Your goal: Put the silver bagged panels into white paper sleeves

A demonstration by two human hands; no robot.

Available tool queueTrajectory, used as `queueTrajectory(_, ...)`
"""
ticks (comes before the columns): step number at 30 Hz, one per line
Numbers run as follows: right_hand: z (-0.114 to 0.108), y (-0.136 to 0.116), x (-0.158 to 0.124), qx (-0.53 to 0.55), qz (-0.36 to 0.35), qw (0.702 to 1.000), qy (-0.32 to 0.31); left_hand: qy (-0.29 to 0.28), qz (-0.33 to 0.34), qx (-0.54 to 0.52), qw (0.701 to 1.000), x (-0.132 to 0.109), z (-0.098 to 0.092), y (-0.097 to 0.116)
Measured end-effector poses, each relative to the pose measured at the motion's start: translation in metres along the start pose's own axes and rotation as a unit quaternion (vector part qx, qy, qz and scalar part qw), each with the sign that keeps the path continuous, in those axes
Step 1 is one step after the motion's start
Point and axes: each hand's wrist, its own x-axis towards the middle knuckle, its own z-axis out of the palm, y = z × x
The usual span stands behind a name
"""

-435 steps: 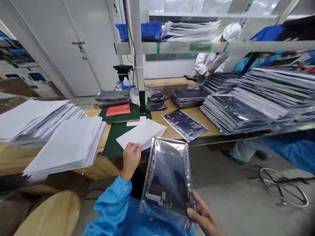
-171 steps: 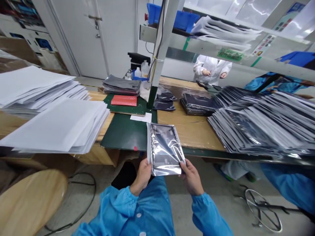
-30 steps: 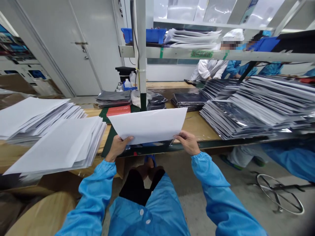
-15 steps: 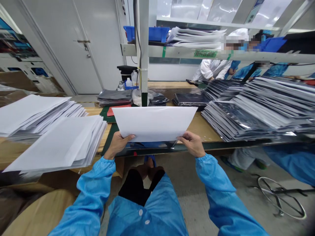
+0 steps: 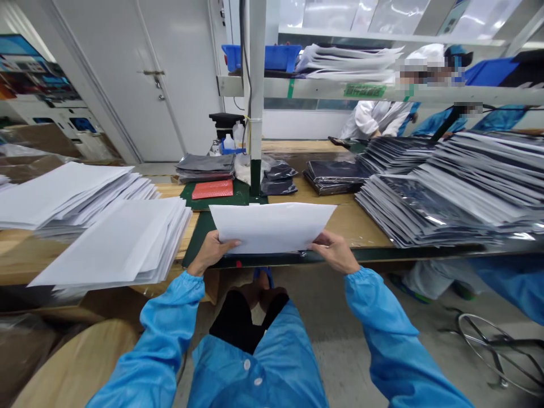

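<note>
A white sheet (image 5: 272, 228), possibly with others behind it, stands tilted at the table's front edge. My left hand (image 5: 215, 249) grips its left side, thumb on the near face and fingers behind. On the right side, my right hand (image 5: 335, 249) pinches the sheet the same way. Something dark and glossy shows in a thin strip under its lower edge, too covered to name. To the left lies a pile of white sheets (image 5: 114, 241), with another white pile (image 5: 63, 190) behind it.
Stacks of dark, glossy sheets with white edges (image 5: 408, 209) cover the right of the table. A post (image 5: 256, 113) rises behind the sheet, beside a red packet (image 5: 212, 189) and dark plastic-wrapped packs (image 5: 335, 173). Co-workers stand beyond the shelf. A stool (image 5: 497, 345) is at lower right.
Both hands have lowered the white sheet and tipped it further back, so its face looks shorter. The whole view has shifted slightly, with surroundings now further right.
</note>
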Motion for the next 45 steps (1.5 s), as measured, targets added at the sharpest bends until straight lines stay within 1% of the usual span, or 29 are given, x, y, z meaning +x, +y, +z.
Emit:
queueTrajectory(2,-0.002,-0.001,0.0,0.011,0.002,1.0,0.011,0.02,0.013,-0.018,1.0,-0.001,-0.003,0.0)
queueTrajectory(4,-0.001,0.007,0.0,-0.002,-0.002,1.0,0.02,0.034,0.019,-0.016,0.999,-0.004,-0.004,-0.003)
queueTrajectory(5,0.001,0.012,-0.001,-0.022,-0.004,1.0,0.02,0.031,0.014,-0.005,0.999,-0.006,-0.005,-0.006)
queueTrajectory(8,0.007,0.032,-0.004,-0.11,-0.006,0.994,0.016,-0.017,-0.023,0.049,0.998,-0.011,-0.004,-0.013)
queueTrajectory(10,0.01,0.04,-0.005,-0.15,-0.003,0.989,0.008,-0.051,-0.036,0.07,0.996,-0.013,-0.004,-0.016)
queueTrajectory(12,0.011,0.042,-0.007,-0.159,-0.002,0.987,-0.01,-0.057,-0.037,0.058,0.996,-0.013,-0.003,-0.016)
queueTrajectory(15,0.011,0.04,-0.01,-0.15,-0.013,0.988,-0.028,-0.033,-0.039,0.021,0.999,-0.014,-0.001,-0.015)
queueTrajectory(19,0.015,0.035,-0.011,-0.151,-0.027,0.988,0.006,-0.024,-0.057,0.023,0.998,-0.014,0.001,-0.017)
queueTrajectory(21,0.017,0.031,-0.009,-0.118,-0.013,0.993,0.025,-0.018,-0.063,0.017,0.998,-0.011,0.004,-0.014)
queueTrajectory(22,0.018,0.028,-0.007,-0.084,-0.001,0.996,0.037,-0.01,-0.065,0.002,0.998,-0.009,0.006,-0.012)
queueTrajectory(24,0.019,0.022,-0.004,0.017,0.037,0.997,0.071,0.012,-0.074,-0.061,0.995,-0.006,0.012,-0.006)
queueTrajectory(25,0.02,0.02,-0.005,0.077,0.064,0.991,0.091,0.021,-0.083,-0.103,0.991,-0.007,0.015,-0.004)
queueTrajectory(27,0.024,0.019,-0.012,0.193,0.136,0.964,0.12,0.027,-0.116,-0.179,0.977,-0.017,0.021,0.0)
queueTrajectory(29,0.03,0.022,-0.028,0.281,0.214,0.928,0.122,0.019,-0.166,-0.226,0.96,-0.037,0.026,-0.002)
queueTrajectory(31,0.037,0.028,-0.05,0.325,0.266,0.901,0.109,0.021,-0.208,-0.254,0.944,-0.063,0.03,-0.007)
queueTrajectory(32,0.041,0.03,-0.061,0.334,0.278,0.895,0.106,0.029,-0.22,-0.265,0.939,-0.077,0.032,-0.011)
queueTrajectory(34,0.048,0.034,-0.079,0.33,0.277,0.894,0.123,0.058,-0.223,-0.275,0.934,-0.102,0.036,-0.018)
queueTrajectory(37,0.058,0.036,-0.091,0.282,0.241,0.907,0.199,0.089,-0.217,-0.256,0.938,-0.125,0.044,-0.025)
queueTrajectory(39,0.063,0.036,-0.092,0.227,0.204,0.915,0.263,0.108,-0.211,-0.217,0.947,-0.13,0.05,-0.028)
queueTrajectory(41,0.068,0.037,-0.093,0.176,0.172,0.915,0.322,0.138,-0.184,-0.161,0.96,-0.133,0.055,-0.03)
queueTrajectory(43,0.073,0.039,-0.094,0.158,0.157,0.901,0.372,0.164,-0.147,-0.093,0.971,-0.135,0.059,-0.033)
queueTrajectory(45,0.078,0.041,-0.097,0.195,0.17,0.882,0.393,0.163,-0.116,-0.026,0.979,-0.138,0.06,-0.037)
